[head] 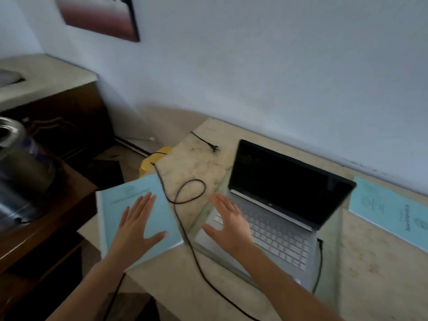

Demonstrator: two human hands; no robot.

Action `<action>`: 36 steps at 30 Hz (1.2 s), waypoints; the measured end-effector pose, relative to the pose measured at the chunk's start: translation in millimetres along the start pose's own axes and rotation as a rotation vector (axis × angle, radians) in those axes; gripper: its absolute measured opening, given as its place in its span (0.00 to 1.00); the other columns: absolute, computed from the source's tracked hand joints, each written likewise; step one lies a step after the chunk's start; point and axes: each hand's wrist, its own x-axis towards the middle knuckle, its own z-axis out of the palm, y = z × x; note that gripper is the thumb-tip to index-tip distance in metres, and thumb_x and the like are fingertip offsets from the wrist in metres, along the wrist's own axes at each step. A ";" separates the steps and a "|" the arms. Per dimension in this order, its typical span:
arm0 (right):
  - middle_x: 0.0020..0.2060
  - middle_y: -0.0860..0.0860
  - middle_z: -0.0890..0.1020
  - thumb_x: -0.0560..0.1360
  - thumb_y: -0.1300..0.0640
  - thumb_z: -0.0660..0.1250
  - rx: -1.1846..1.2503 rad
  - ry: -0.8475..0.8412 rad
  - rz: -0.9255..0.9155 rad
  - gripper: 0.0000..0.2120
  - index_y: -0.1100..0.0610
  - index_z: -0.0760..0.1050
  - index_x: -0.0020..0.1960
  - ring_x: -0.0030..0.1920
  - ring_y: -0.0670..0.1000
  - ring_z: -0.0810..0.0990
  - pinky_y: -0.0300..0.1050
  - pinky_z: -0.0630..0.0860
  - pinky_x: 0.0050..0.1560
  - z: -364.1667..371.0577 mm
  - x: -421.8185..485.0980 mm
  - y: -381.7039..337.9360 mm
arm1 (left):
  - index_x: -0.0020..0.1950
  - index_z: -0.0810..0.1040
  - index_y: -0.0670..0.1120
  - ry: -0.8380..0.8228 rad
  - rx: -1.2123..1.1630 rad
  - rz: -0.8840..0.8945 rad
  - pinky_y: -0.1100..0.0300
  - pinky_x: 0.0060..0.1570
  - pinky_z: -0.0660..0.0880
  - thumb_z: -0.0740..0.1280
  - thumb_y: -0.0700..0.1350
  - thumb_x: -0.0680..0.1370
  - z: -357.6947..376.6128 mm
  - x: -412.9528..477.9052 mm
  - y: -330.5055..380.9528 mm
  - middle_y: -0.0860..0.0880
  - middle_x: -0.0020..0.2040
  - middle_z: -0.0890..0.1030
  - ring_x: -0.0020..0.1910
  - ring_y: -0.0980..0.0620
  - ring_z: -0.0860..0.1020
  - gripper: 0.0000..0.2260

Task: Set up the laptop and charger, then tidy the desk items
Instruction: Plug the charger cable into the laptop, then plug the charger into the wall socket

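Pale marbled stone forms the counter against a plain wall, and the view is somewhat blurred.

Item 1: the laptop stands open on the counter, right of centre, with its screen dark and its lid tilted back toward the wall. It appears to sit on a clear sheet, possibly glass. Judged rigid and moderately heavy, with a slick metal shell. The hinge and screen are the weak points, so any hold should be on both sides of the base, never on the lid.

Item 2: the charger cable loops loosely on the counter left of the laptop, and its plug lies free near the back edge. Judged light and limp, and likely to snag. It should be handled by the plug body rather than pulled by the cord. Black cord also shows at the laptop's right edge, but whether it is seated in a port cannot be told.

Item 3: the right grip is flat with fingers spread over the laptop's near-left corner and holds nothing. Contact cannot be confirmed.

Item 4: the left grip is likewise flat and spread over a blue booklet, which overhangs the counter's left edge. The booklet is thin and flexible and would slide easily.

Item 5: a second blue booklet lies right of the laptop. Dark wooden furniture stands to the left.
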 end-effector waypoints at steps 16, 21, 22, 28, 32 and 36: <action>0.73 0.46 0.66 0.71 0.43 0.69 0.124 0.035 -0.035 0.35 0.46 0.59 0.73 0.72 0.49 0.64 0.49 0.67 0.68 144.3 113.8 -178.4 | 0.77 0.45 0.56 0.129 -0.045 -0.172 0.54 0.74 0.41 0.68 0.60 0.71 -130.8 -26.2 -214.5 0.62 0.74 0.41 0.74 0.61 0.39 0.43; 0.74 0.47 0.65 0.71 0.43 0.69 0.068 0.066 0.027 0.36 0.45 0.59 0.74 0.73 0.49 0.62 0.50 0.65 0.68 164.1 173.2 -173.1 | 0.76 0.41 0.60 0.114 -0.024 -0.095 0.58 0.72 0.40 0.66 0.63 0.71 -132.2 26.0 -268.7 0.63 0.74 0.41 0.73 0.65 0.36 0.43; 0.74 0.46 0.65 0.70 0.42 0.70 0.060 0.087 0.042 0.36 0.45 0.59 0.74 0.72 0.49 0.63 0.50 0.66 0.67 169.5 187.1 -171.8 | 0.75 0.39 0.61 0.103 -0.020 -0.081 0.58 0.72 0.40 0.66 0.63 0.71 -133.0 40.6 -280.6 0.64 0.74 0.40 0.72 0.66 0.35 0.43; 0.74 0.47 0.65 0.69 0.38 0.67 0.099 0.229 0.237 0.37 0.43 0.58 0.73 0.73 0.49 0.62 0.54 0.67 0.66 201.1 273.1 -154.1 | 0.71 0.32 0.65 -0.003 0.021 0.062 0.57 0.72 0.41 0.57 0.69 0.70 -142.4 154.6 -344.1 0.64 0.74 0.39 0.73 0.65 0.35 0.41; 0.74 0.48 0.65 0.68 0.31 0.63 0.181 0.313 0.463 0.41 0.40 0.51 0.75 0.72 0.52 0.64 0.57 0.69 0.63 213.4 308.3 -154.2 | 0.76 0.39 0.59 -0.064 0.018 0.165 0.56 0.73 0.41 0.59 0.68 0.71 -158.8 239.2 -360.5 0.60 0.77 0.42 0.75 0.62 0.38 0.41; 0.75 0.47 0.64 0.68 0.29 0.60 0.187 0.340 0.588 0.42 0.41 0.49 0.76 0.73 0.52 0.63 0.56 0.68 0.65 216.3 321.5 -149.0 | 0.77 0.43 0.53 -0.151 -0.024 0.287 0.57 0.73 0.42 0.63 0.63 0.73 -154.7 308.8 -351.6 0.59 0.77 0.44 0.76 0.60 0.41 0.41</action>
